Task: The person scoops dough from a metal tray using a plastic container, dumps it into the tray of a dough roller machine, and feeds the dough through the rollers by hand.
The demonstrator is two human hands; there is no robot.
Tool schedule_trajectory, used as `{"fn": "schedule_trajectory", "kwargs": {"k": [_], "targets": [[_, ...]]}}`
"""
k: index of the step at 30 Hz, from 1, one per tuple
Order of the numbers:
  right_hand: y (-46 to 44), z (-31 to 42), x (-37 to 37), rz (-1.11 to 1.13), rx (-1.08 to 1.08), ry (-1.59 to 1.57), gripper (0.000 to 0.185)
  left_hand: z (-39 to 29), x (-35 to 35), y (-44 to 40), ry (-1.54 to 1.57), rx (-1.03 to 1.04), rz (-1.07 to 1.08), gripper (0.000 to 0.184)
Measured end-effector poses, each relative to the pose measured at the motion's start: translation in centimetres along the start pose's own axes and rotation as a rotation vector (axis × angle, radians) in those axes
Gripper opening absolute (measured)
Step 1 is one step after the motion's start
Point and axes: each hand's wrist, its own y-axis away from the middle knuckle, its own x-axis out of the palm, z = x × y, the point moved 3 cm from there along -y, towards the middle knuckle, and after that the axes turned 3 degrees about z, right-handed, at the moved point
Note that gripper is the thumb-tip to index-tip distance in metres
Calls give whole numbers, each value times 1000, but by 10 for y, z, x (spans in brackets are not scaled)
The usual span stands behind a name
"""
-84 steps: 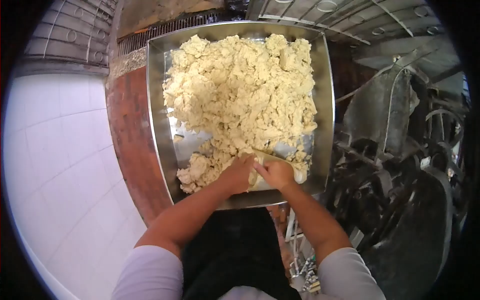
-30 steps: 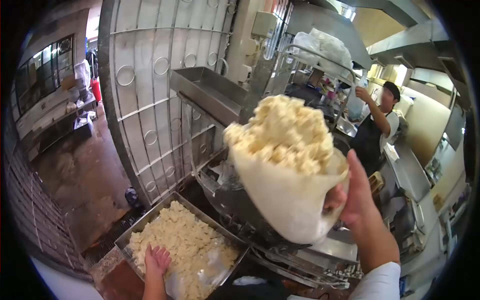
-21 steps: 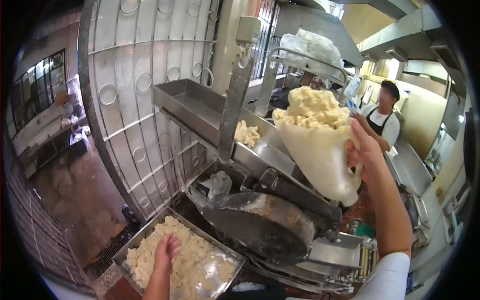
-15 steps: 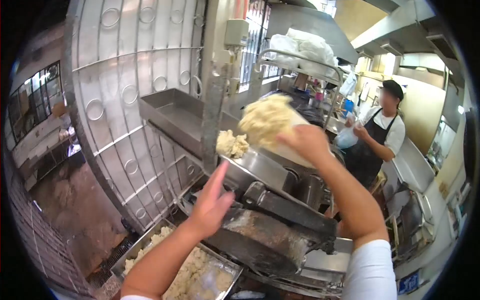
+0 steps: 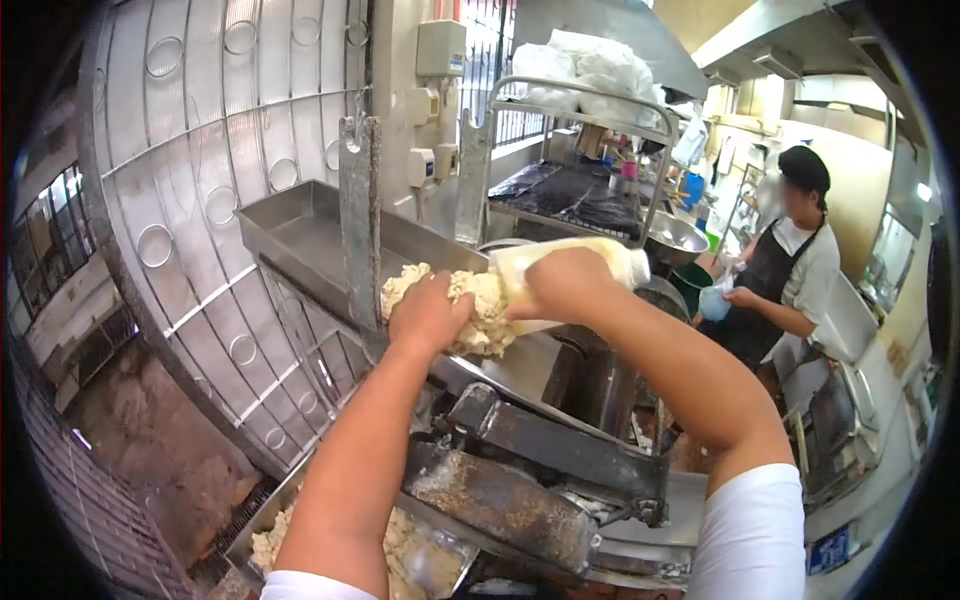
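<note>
A lump of pale, crumbly dough (image 5: 483,318) rests at the near end of the long metal tray, on top of the machine. My left hand (image 5: 428,318) is on the dough from the left, fingers curled into it, partly sunk from sight. To its right, my right hand (image 5: 570,280) grips a cream-coloured plastic container (image 5: 622,258), which looks like a cut jug lying on its side. Its left end meets the dough. The right fingertips are partly hidden behind the hand.
The long metal tray (image 5: 300,235) slopes along a barred, panelled gate (image 5: 225,150). Below are dark machine rollers (image 5: 500,490) and a bin (image 5: 462,570) holding more dough. A rack (image 5: 668,135) carries white bags (image 5: 590,70). A co-worker in a dark apron (image 5: 745,310) stands at right, holding a plastic bag.
My right hand has brought the container and dough down onto the tray end. My left hand has moved up from below onto the dough. The view has shifted right.
</note>
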Motion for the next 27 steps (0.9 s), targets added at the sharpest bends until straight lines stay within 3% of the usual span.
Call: {"fn": "schedule_trajectory", "kwargs": {"k": [6,12,15,18,21,22,25,27], "targets": [[24,-28,27,-215,158,-259,69,-2,-1,11,-18,77,-220,86],[16,-15,0,-330,86,-155,65,-1,4,11,-156,64,-420,76],[15,-5,16,-380,-61,-158,65,0,6,7,-244,117,-483,67],[25,-1,15,-215,-67,-97,58,-6,-2,-5,41,-56,-199,56],[42,2,12,-108,-36,-79,56,-7,-14,-25,-47,-184,-110,48],[47,1,15,-76,-16,-83,56,0,-14,-33,-57,-209,-193,37],[60,-8,33,-5,54,-166,56,44,-7,-59,249,-448,-202,29],[67,-17,44,-1,97,-236,59,59,0,-73,214,-504,-300,27]]}}
